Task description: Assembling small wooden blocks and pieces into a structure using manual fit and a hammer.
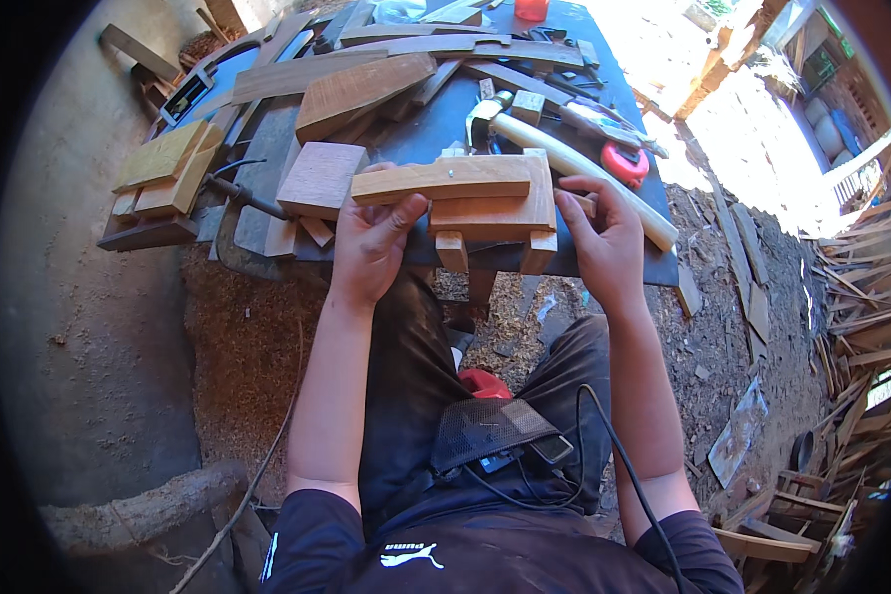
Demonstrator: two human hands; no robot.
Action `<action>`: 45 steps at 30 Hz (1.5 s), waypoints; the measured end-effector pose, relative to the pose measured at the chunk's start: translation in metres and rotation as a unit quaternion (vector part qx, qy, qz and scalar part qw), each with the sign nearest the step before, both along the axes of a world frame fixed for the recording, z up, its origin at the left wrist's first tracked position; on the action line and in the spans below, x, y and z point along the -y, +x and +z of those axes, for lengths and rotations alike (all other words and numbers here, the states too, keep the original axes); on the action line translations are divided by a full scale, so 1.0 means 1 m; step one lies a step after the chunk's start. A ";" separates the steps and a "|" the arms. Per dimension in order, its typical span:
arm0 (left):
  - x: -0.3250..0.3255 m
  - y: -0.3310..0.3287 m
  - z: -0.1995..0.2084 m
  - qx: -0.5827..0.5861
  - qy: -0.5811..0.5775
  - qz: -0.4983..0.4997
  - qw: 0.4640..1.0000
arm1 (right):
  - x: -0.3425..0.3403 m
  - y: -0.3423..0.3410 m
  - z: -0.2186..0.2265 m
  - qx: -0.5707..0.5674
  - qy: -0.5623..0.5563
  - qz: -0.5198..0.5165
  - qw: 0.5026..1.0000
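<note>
My left hand (368,243) is closed on the left end of a shaped wooden strip (444,184), thumb in front. The strip lies across the front of a pale wooden block (500,215) with short legs, at the near edge of the bench. At the block's right end, my right hand (607,226) pinches a small piece of wood (578,203) between thumb and fingers. Whether that piece touches the block I cannot tell. Just left of the strip sits a rough, squared wooden block (322,179).
A hammer (584,173) with a pale handle lies behind the block, beside a red tape measure (625,164). Cut boards (366,94) cover the blue-topped bench (426,129). A metal clamp (236,220) grips its left side. Wood scraps (752,287) litter the floor; a cable (624,460) hangs near my right arm.
</note>
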State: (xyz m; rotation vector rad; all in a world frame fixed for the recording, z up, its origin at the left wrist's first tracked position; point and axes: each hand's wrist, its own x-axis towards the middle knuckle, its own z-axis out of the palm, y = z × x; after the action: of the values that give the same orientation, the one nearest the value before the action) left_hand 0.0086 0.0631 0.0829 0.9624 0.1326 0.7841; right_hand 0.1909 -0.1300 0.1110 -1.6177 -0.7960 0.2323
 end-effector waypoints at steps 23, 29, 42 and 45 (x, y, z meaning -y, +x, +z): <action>0.002 -0.003 0.003 0.005 -0.011 -0.036 0.999 | -0.144 0.088 0.083 0.252 -0.274 0.088 0.924; 0.002 -0.008 0.007 -0.005 0.016 -0.026 1.000 | -0.201 0.103 0.049 0.211 -0.436 0.069 0.872; 0.002 -0.003 0.010 -0.039 -0.021 -0.025 0.999 | -0.033 0.077 0.116 -0.332 0.059 0.143 0.931; 0.009 -0.004 0.009 -0.046 0.039 -0.003 0.998 | 0.003 0.071 0.118 -0.362 0.120 0.144 0.913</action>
State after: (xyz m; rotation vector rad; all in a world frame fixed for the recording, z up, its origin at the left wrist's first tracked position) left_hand 0.0042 0.0541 0.0921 1.0727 0.1796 0.7440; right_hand 0.2619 -0.1330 0.2293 -1.0486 -0.4487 0.8574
